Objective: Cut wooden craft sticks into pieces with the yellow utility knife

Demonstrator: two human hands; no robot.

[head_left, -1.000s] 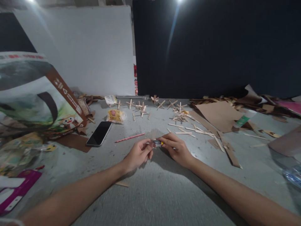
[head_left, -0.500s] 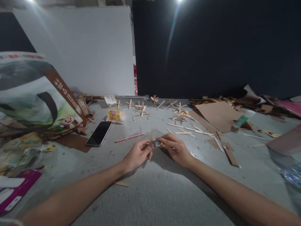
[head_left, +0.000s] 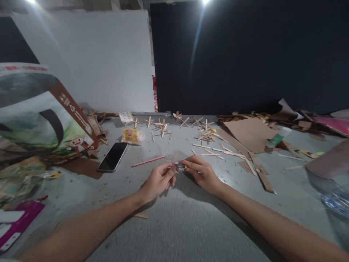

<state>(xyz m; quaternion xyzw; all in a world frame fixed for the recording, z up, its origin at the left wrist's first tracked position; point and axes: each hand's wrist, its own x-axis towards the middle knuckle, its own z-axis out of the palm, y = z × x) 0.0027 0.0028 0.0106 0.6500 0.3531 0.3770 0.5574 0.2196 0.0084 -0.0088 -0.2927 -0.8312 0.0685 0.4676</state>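
My left hand [head_left: 160, 181] is closed in a pinch at the middle of the table, its fingertips on a small pale stick piece [head_left: 176, 157] that is blurred. Close by on the right, my right hand [head_left: 201, 173] grips a small cutter [head_left: 185, 167], of which a yellow bit and a dark thin part show between the fingers. The fingertips of both hands nearly meet over the grey table. Beyond them lies a red-and-white striped pencil [head_left: 148, 161]. Loose wooden craft sticks [head_left: 210, 154] are scattered just past my right hand.
Several crossed-stick pieces [head_left: 164, 129] stand at the back. On the left are a phone [head_left: 113, 157], a yellow wrapped packet [head_left: 132, 136], a large printed bag [head_left: 51, 120] and a magenta item [head_left: 23, 222]. Cardboard [head_left: 247, 134], a green-white tube [head_left: 279, 137] and a clear bottle [head_left: 336, 201] occupy the right.
The whole view has shifted slightly, so things appear a little further left. Both hands keep their closed grips near each other, with only small finger movement.
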